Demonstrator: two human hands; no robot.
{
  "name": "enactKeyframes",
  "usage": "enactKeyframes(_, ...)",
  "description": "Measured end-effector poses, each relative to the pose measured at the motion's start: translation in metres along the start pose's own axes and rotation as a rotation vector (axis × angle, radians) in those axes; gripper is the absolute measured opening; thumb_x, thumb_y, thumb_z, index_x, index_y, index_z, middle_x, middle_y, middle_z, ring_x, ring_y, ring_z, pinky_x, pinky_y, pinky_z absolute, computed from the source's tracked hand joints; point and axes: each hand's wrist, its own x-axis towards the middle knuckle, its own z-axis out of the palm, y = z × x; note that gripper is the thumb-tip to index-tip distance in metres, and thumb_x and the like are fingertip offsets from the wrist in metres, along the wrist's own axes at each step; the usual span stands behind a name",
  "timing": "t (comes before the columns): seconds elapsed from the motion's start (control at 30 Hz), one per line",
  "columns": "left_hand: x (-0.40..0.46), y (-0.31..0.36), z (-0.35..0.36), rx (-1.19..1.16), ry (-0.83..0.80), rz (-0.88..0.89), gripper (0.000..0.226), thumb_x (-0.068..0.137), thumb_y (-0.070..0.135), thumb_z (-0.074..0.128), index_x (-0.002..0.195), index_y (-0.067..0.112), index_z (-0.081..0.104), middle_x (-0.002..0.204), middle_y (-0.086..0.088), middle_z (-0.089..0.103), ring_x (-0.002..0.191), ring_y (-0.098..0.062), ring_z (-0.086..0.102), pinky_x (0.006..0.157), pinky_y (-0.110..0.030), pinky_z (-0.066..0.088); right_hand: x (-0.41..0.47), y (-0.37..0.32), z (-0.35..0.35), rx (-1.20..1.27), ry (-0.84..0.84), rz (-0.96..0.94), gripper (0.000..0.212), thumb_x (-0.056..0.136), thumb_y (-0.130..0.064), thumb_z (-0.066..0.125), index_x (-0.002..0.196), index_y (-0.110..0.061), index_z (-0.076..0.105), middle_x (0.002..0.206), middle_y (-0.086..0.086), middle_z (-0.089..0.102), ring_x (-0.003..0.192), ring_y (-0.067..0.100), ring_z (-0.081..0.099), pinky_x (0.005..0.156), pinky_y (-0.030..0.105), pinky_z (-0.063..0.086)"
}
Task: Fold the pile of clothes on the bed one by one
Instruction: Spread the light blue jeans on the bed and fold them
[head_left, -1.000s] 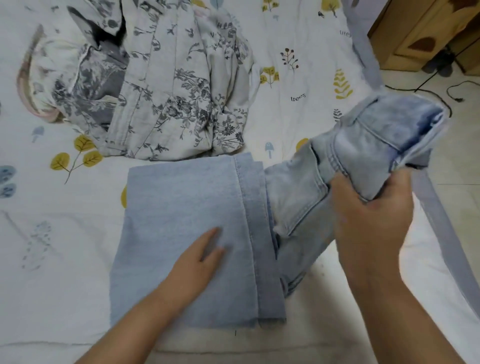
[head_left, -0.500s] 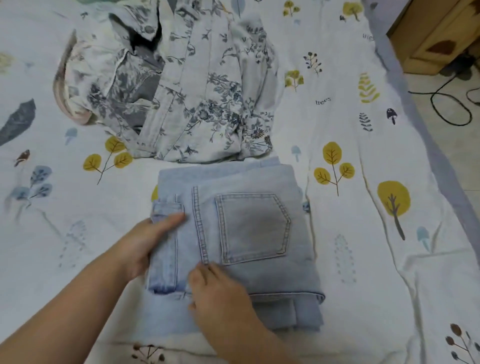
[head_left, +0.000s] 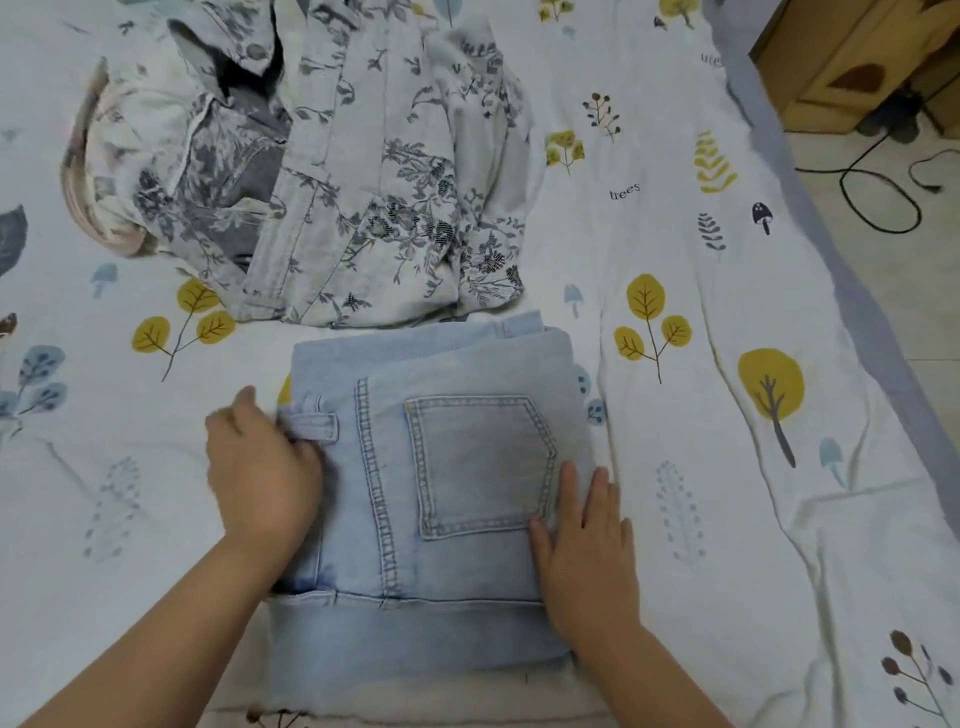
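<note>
leaf-print bedsheet (head_left: 675, 467), wooden cabinet (head_left: 857, 57) beyond; left hand (head_left: 262, 473) curls gripping folded jeans (head_left: 441, 493), right hand (head_left: 587, 551) presses flat, fingers straight.

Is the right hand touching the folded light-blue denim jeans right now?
Touching. The head view shows the right hand lying flat, fingers straight, on the right edge of the folded light-blue denim jeans, beside the back pocket.

Your left hand (head_left: 260, 467) is motion-blurred, and its fingertips are hidden against the jeans (head_left: 441, 493), so you cannot tell whether they grip the fabric. The floral pile (head_left: 337, 171) and cabinet (head_left: 857, 57) are cut off by the top edge. The pile's inner garments are hidden.
</note>
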Motion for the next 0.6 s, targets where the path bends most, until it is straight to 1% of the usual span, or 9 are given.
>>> enactKeyframes(0.03,-0.003,0.009,0.002,0.052,0.025,0.145,0.058,0.079,0.005,0.056,0.134,-0.004,0.039,0.130,-0.033,0.040,0.116,-0.049,0.041,0.094,-0.055,0.035,0.000,0.001,-0.002,0.011,-0.020,-0.002,0.072,0.092,-0.059,0.001,0.150,-0.018,0.013,0.153,0.021,0.018,0.140,0.035,0.026,0.107,0.048,0.032)
enactKeyframes(0.07,-0.007,0.018,0.006,0.105,0.010,0.286,0.057,0.077,0.010,0.054,0.131,-0.002,0.044,0.130,-0.031,0.042,0.119,-0.046,0.042,0.097,-0.057,0.033,0.000,0.003,-0.004,0.062,-0.043,-0.016,0.065,0.095,-0.056,0.009,0.150,-0.021,0.003,0.157,0.016,0.007,0.143,0.030,0.017,0.112,0.042,0.026)
enactKeyframes(0.1,-0.011,0.028,0.012,0.161,-0.027,0.405,0.057,0.073,0.018,0.049,0.128,0.002,0.049,0.131,-0.028,0.044,0.123,-0.043,0.042,0.100,-0.059,0.029,0.000,0.006,-0.007,0.113,-0.026,0.009,0.062,0.098,-0.048,0.020,0.150,-0.023,0.001,0.157,0.012,0.008,0.141,0.027,0.019,0.111,0.038,0.026)
enactKeyframes(0.2,-0.014,0.066,0.034,0.321,-0.131,0.661,0.058,0.072,0.033,0.034,0.121,0.010,0.058,0.131,-0.017,0.051,0.127,-0.033,0.044,0.103,-0.068,0.014,0.001,0.013,-0.012,0.183,0.081,0.098,0.052,0.098,-0.035,0.031,0.146,-0.022,0.019,0.138,0.007,0.040,0.119,0.025,0.044,0.095,0.037,0.039)
enactKeyframes(0.3,0.000,0.100,0.059,0.402,-0.236,0.597,0.046,0.096,0.033,0.032,0.138,0.015,0.038,0.141,-0.006,0.043,0.135,-0.024,0.033,0.110,-0.061,0.000,0.002,0.016,-0.014,0.248,0.020,0.202,0.048,0.098,-0.040,0.028,0.142,-0.023,0.024,0.130,0.006,0.048,0.113,0.026,0.050,0.090,0.037,0.043)
enactKeyframes(0.37,0.017,0.115,0.071,0.401,-0.249,0.522,0.039,0.099,0.035,0.033,0.127,0.013,0.047,0.126,-0.008,0.054,0.120,-0.027,0.046,0.110,-0.051,0.015,0.002,0.019,-0.016,0.260,-0.021,0.216,0.049,0.097,-0.045,0.027,0.141,-0.024,0.023,0.126,0.006,0.052,0.109,0.026,0.055,0.087,0.036,0.045)
enactKeyframes(0.43,0.030,0.121,0.075,0.354,-0.221,0.513,0.028,0.098,0.031,0.037,0.104,0.012,0.057,0.109,-0.010,0.062,0.103,-0.029,0.055,0.095,-0.039,0.028,0.002,0.022,-0.018,0.299,-0.048,0.214,0.046,0.097,-0.047,0.028,0.137,-0.025,0.023,0.116,0.006,0.058,0.102,0.027,0.059,0.082,0.036,0.047)
enactKeyframes(0.5,0.040,0.122,0.077,0.279,-0.169,0.515,0.024,0.097,0.029,0.042,0.091,0.014,0.059,0.100,-0.010,0.066,0.096,-0.029,0.057,0.086,-0.036,0.030,0.000,0.023,-0.019,0.301,-0.082,0.208,0.043,0.097,-0.046,0.030,0.134,-0.024,0.025,0.110,0.006,0.061,0.101,0.028,0.060,0.079,0.034,0.046)
enactKeyframes(0.6,0.036,0.118,0.079,0.272,-0.115,0.505,0.023,0.095,0.029,0.046,0.096,0.013,0.061,0.104,-0.011,0.064,0.102,-0.029,0.053,0.086,-0.037,0.028,0.001,0.027,-0.012,0.285,-0.093,0.211,0.039,0.097,-0.046,0.032,0.129,-0.024,0.028,0.110,0.006,0.062,0.100,0.028,0.061,0.077,0.034,0.046)
